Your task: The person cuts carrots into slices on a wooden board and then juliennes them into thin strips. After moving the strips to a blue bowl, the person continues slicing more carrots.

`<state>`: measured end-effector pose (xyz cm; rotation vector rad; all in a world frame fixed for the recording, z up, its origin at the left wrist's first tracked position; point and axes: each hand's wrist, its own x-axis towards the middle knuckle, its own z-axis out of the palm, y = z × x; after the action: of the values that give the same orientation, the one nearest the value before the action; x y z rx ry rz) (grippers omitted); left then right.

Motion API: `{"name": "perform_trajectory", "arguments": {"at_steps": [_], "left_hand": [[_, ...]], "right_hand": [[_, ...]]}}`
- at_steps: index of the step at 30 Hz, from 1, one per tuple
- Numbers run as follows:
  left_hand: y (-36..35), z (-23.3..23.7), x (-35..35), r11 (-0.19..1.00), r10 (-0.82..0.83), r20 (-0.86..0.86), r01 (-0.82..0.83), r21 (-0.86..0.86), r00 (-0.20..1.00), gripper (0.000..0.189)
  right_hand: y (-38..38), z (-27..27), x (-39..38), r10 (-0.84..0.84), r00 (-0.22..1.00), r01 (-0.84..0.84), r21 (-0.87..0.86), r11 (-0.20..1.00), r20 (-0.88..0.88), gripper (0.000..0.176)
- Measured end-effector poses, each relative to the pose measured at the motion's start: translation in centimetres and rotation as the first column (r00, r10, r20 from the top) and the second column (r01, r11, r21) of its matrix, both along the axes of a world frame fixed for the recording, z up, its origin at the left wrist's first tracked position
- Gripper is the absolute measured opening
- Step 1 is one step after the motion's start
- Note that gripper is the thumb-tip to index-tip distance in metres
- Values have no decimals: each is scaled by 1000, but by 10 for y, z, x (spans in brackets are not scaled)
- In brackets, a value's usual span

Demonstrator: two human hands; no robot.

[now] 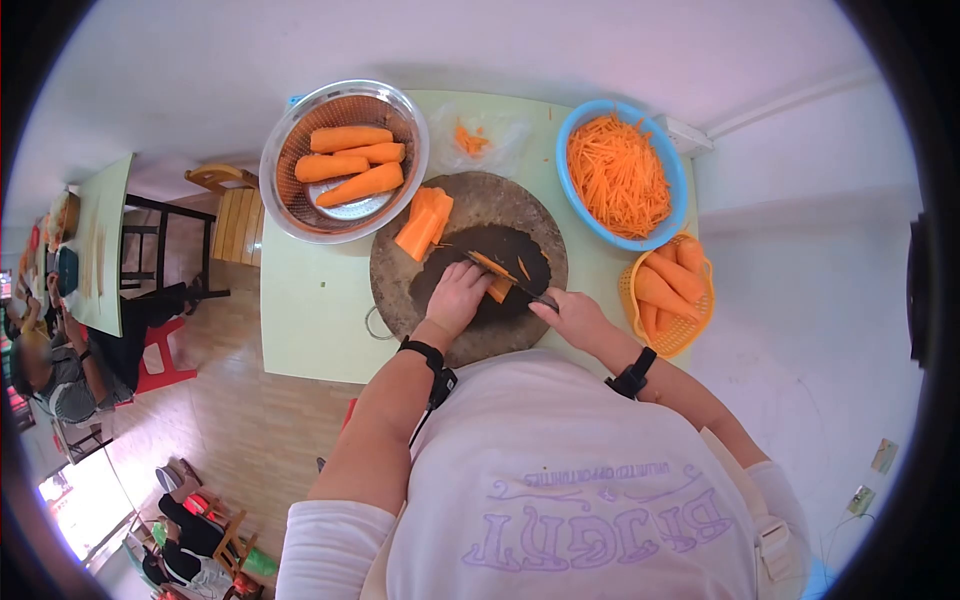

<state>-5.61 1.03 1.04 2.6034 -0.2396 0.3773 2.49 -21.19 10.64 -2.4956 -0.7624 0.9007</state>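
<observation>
Two bare hands (456, 298) (580, 320) hold smooth carrot (498, 291) and thin-bladed knife (525, 287).

On the near side, upside down from here, small purple lettering (563, 479) on the person's pale garment (600, 430) reads "UNLIMITED OPPORTUNITIES"; the big ornate word (600, 530) nearer still I can't make out surely.

Round grey-brown chopping board (512, 208) on pale-green tabletop (305, 320). Beyond it, left: round silver metal bowl (345, 236), whole orange carrots (362, 186) inside. Beyond, right: round blue plastic bowl (679, 182), orange carrot shreds (618, 178) inside. Right: yellow plastic basket (627, 292).
</observation>
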Motion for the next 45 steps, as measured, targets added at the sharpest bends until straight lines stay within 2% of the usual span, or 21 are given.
{"name": "perform_trajectory", "arguments": {"at_steps": [6, 8, 12, 14, 20, 24, 26, 30, 32, 35, 36, 38, 45], "left_hand": [[-2, -4, 0, 998, -15, 11, 16, -59, 1000, 29], [-1, -4, 0, 999, -19, 0, 19, -45, 1000, 30], [-2, -4, 0, 1000, -10, 0, 10, -13, 1000, 31], [-1, -5, 0, 1000, -17, -25, 16, -26, 1000, 32], [-2, -4, 2, 1000, 2, 46, 0, -28, 999, 29], [-1, -6, 0, 999, -14, -16, 14, -34, 1000, 32], [-2, -6, 1, 999, -6, -16, 5, -47, 1000, 31], [-1, -3, 1, 999, -13, -9, 12, -47, 1000, 31], [-1, -3, 2, 999, -15, 19, 16, -48, 1000, 30], [-1, -3, 2, 999, -16, 16, 17, -50, 1000, 30], [-2, -3, 2, 998, -18, 15, 19, -52, 1000, 30], [-2, -1, 3, 999, 8, 49, -5, -54, 999, 32], [-2, -2, 2, 997, 4, 54, 0, -72, 999, 32]], "right_hand": [[0, 9, 2, -166, 980, 169, 14, 986, -109, 51], [0, 16, -1, -98, 993, 100, 39, 994, -67, 43], [1, 24, -5, -28, 1000, 28, 49, 998, -2, 44], [2, 24, -5, -19, 999, 19, 0, 1000, 40, 44], [0, 25, 0, 2, 1000, -3, -55, 999, -28, 47], [2, 20, 1, -2, 999, -1, -65, 998, -49, 48], [4, 9, 0, -19, 1000, 19, 12, 1000, 2, 45], [4, 8, 4, -70, 995, 67, -42, 997, -66, 51], [-1, 8, 5, -226, 968, 234, 57, 971, -112, 52], [-2, 20, 8, -134, 987, 130, -43, 991, -88, 50], [-2, 23, 6, -136, 987, 132, -46, 990, -89, 50], [0, 29, 0, -23, 997, 21, -22, 1000, -77, 48], [3, 32, 0, -17, 998, 15, -37, 999, -59, 47]]}}
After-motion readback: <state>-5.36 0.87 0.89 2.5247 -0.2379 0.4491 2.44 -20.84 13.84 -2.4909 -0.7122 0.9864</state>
